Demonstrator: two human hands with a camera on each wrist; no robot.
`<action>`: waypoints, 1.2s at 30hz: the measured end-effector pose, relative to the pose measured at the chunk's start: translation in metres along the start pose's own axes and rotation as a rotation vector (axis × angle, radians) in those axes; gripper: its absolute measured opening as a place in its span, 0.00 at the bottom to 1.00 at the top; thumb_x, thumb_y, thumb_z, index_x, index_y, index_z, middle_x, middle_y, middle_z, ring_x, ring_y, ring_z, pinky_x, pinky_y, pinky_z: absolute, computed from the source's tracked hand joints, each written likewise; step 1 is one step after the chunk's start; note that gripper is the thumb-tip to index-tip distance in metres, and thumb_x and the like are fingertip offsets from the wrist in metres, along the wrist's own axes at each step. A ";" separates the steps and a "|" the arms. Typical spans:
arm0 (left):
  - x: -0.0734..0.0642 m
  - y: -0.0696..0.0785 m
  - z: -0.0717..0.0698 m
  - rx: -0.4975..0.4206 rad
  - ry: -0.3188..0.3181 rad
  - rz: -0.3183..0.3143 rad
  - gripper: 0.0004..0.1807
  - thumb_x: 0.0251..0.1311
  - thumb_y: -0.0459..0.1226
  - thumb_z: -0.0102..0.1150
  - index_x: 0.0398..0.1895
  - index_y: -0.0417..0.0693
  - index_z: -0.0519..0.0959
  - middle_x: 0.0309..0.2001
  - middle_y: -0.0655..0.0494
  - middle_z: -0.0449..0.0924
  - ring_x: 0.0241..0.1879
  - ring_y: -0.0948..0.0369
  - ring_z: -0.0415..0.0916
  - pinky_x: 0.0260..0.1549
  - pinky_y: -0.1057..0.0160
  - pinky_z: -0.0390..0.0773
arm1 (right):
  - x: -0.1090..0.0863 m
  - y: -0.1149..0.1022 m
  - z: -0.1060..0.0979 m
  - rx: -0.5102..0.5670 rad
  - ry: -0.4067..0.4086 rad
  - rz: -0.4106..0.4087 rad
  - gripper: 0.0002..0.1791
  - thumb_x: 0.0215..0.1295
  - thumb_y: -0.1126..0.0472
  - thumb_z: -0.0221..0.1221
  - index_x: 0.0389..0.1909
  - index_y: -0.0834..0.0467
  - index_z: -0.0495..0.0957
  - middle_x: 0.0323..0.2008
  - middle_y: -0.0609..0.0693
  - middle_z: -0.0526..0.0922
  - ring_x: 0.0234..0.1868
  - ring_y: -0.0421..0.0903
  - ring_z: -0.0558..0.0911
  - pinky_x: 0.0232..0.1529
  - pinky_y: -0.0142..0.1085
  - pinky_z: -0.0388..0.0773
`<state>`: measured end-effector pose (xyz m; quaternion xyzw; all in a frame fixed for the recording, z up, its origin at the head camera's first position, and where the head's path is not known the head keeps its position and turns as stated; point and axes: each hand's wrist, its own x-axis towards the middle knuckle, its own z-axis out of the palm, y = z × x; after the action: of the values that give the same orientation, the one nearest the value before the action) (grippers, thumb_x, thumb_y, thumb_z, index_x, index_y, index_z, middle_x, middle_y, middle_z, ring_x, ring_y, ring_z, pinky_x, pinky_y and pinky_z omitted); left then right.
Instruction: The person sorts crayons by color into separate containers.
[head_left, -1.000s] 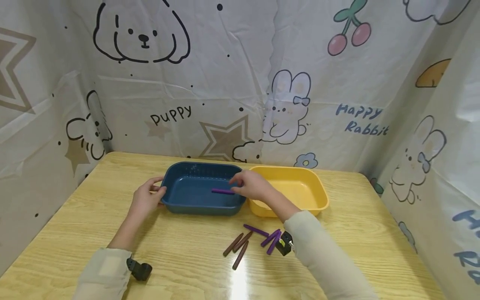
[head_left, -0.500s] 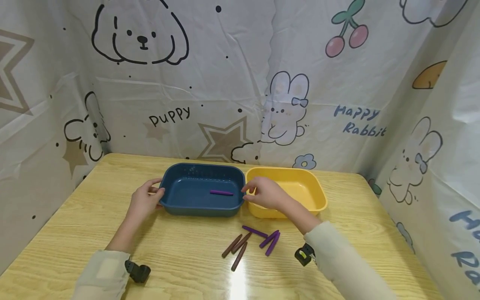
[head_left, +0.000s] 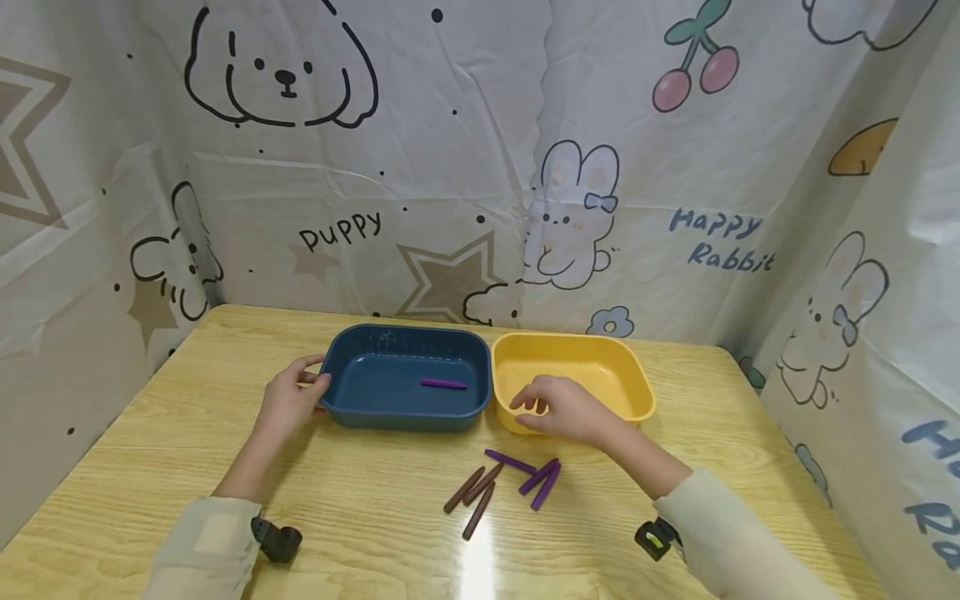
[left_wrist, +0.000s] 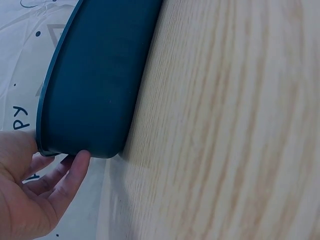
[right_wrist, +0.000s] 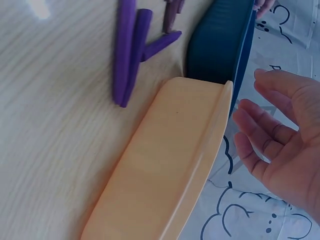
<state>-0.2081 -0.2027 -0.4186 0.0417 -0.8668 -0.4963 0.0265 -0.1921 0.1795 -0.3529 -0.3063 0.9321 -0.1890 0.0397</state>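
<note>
My left hand holds the left end of a blue plastic bin; in the left wrist view its fingers lie against the bin's outer end wall. One purple crayon lies on the bin's floor. Over the near left corner of a yellow bin, my right hand hovers with loosely bent fingers and nothing in them. In front of the bins lie several loose crayons: purple ones to the right and brown ones to the left.
Both bins stand side by side towards the back of a wooden table. A cartoon-printed curtain hangs behind the table and along its sides. Each sleeve has a small black camera near the wrist.
My right hand has drawn back to the right, from over the blue bin to over the yellow one, leaving the purple crayon in the blue bin. My left hand has stayed put.
</note>
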 end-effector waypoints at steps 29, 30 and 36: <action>0.001 -0.002 0.002 0.003 0.006 -0.005 0.25 0.68 0.38 0.47 0.67 0.41 0.63 0.51 0.34 0.72 0.33 0.58 0.80 0.30 0.59 0.84 | -0.058 0.028 0.041 -0.069 -0.104 -0.150 0.04 0.54 0.61 0.66 0.31 0.52 0.84 0.30 0.42 0.79 0.33 0.37 0.77 0.37 0.29 0.77; 0.001 -0.002 0.002 0.003 0.008 -0.007 0.25 0.68 0.38 0.47 0.67 0.41 0.63 0.51 0.34 0.72 0.33 0.58 0.80 0.30 0.59 0.84 | -0.059 0.028 0.042 -0.087 -0.096 -0.162 0.03 0.54 0.61 0.66 0.31 0.51 0.84 0.30 0.41 0.78 0.33 0.36 0.77 0.36 0.29 0.76; 0.001 -0.001 0.001 0.004 0.012 -0.013 0.25 0.68 0.38 0.47 0.66 0.42 0.63 0.51 0.34 0.72 0.32 0.61 0.79 0.31 0.59 0.84 | -0.060 0.033 0.047 -0.161 -0.048 -0.237 0.03 0.52 0.60 0.66 0.29 0.50 0.84 0.28 0.41 0.77 0.31 0.35 0.74 0.34 0.28 0.74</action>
<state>-0.2087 -0.2018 -0.4200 0.0506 -0.8673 -0.4944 0.0284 -0.1525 0.2239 -0.4112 -0.4209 0.9003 -0.1098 0.0146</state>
